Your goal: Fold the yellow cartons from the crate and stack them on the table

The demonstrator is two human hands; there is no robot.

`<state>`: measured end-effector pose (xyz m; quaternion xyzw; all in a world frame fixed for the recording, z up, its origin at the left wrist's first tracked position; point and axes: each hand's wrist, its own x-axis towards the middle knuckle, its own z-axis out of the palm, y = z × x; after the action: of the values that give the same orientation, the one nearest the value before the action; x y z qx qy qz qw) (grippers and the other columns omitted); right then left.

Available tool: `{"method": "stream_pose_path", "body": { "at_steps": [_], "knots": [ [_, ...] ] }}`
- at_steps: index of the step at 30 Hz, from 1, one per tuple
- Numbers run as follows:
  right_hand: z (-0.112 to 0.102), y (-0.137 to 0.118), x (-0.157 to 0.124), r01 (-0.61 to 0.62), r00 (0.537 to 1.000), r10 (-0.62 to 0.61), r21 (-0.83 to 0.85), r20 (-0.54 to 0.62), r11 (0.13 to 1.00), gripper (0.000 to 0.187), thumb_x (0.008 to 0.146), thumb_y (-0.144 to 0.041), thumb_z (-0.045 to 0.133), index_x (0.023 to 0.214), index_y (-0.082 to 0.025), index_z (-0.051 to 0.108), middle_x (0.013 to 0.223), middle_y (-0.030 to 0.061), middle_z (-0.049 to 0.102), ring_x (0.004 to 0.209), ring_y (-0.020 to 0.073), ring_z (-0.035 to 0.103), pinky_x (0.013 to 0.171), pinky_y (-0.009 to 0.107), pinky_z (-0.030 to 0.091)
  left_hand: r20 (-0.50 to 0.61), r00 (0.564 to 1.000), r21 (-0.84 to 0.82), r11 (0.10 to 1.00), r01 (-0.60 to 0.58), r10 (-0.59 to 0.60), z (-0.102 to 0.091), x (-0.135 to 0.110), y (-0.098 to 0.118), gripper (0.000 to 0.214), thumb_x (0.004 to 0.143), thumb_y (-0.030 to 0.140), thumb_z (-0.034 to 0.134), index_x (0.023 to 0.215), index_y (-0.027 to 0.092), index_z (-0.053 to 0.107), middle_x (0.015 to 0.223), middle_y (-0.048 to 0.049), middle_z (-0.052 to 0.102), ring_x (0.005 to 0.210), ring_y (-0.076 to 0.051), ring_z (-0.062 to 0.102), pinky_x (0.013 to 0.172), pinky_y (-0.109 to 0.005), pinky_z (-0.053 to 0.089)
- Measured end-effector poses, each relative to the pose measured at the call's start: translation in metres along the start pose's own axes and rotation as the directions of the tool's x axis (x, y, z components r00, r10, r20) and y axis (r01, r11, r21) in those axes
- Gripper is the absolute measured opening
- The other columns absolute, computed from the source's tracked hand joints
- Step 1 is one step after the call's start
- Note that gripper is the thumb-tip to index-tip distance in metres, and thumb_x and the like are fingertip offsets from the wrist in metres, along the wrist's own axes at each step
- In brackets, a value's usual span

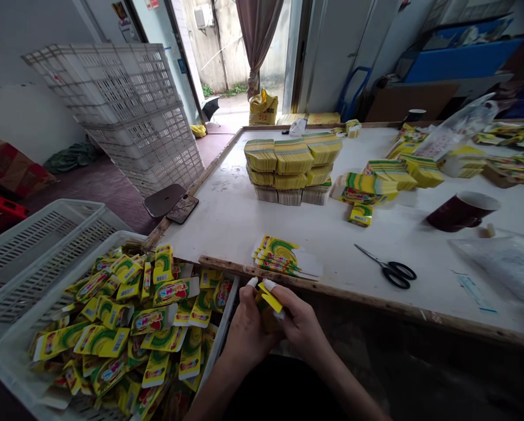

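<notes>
Both my hands meet just in front of the table's edge around one small yellow carton (271, 298). My left hand (248, 324) grips its left side, and my right hand (299, 318) pinches the right side near the raised yellow flaps. White coverings show on some fingertips. Most of the carton is hidden behind my fingers. Right beyond my hands, a small fanned pile of flat yellow-green cartons (279, 254) lies at the table's edge. To my left stands a white plastic crate (14, 371) heaped with folded yellow-green cartons (113, 339).
Stacked bundles of flat cartons (290, 164) stand mid-table. Black-handled scissors (396, 273), a dark mug (459, 211) and a clear plastic bag (503, 263) lie to the right. A phone (183, 209) rests at the left edge. Tall white crates (126, 105) stand beyond it.
</notes>
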<state>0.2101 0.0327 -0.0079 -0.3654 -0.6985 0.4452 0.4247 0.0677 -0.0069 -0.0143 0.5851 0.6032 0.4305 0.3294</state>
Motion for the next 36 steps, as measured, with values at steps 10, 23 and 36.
{"method": "stream_pose_path", "body": {
  "at_steps": [10, 23, 36],
  "knots": [
    [-0.022, -0.001, 0.010, 0.104, 0.954, -0.017, -0.278, 0.299, 0.955, 0.032, 0.086, -0.018, 0.055, 0.116, -0.026, 0.065, 0.142, 0.0126, 0.045, 0.121, 0.0262, 0.054, 0.097, 0.036, 0.047, 0.084, 0.994, 0.131, 0.988, -0.078, 0.067, -0.032, 0.012, 0.006, 0.048, 0.065, 0.024, 0.070, 0.112, 0.024, 0.059, 0.105, -0.0093, 0.062, 0.099, -0.031, 0.058, 0.087, -0.044, 0.045],
    [-0.013, 0.011, 0.018, -0.036, 0.992, 0.028, 0.056, 0.125, 0.998, 0.068, 0.078, -0.030, 0.067, 0.137, -0.024, 0.035, 0.132, 0.0124, 0.052, 0.115, 0.0253, 0.056, 0.095, 0.038, 0.047, -0.161, 0.987, -0.263, 0.965, -0.018, -0.025, -0.033, 0.010, -0.001, 0.066, 0.062, 0.025, 0.079, 0.122, 0.025, 0.051, 0.110, -0.0071, 0.064, 0.097, -0.023, 0.062, 0.084, -0.033, 0.049],
    [-0.047, 0.054, 0.065, -0.193, 0.963, 0.046, -0.560, -0.264, 0.806, 0.043, 0.070, -0.006, 0.053, 0.112, -0.015, 0.049, 0.097, 0.0123, 0.061, 0.090, 0.0280, 0.057, 0.081, 0.044, 0.046, -0.185, 0.799, -0.945, 0.326, 0.014, -0.573, -0.020, 0.006, -0.024, 0.051, 0.082, 0.055, 0.055, 0.114, 0.015, 0.054, 0.106, -0.0121, 0.061, 0.090, -0.019, 0.064, 0.073, -0.030, 0.055]
  ]
}}
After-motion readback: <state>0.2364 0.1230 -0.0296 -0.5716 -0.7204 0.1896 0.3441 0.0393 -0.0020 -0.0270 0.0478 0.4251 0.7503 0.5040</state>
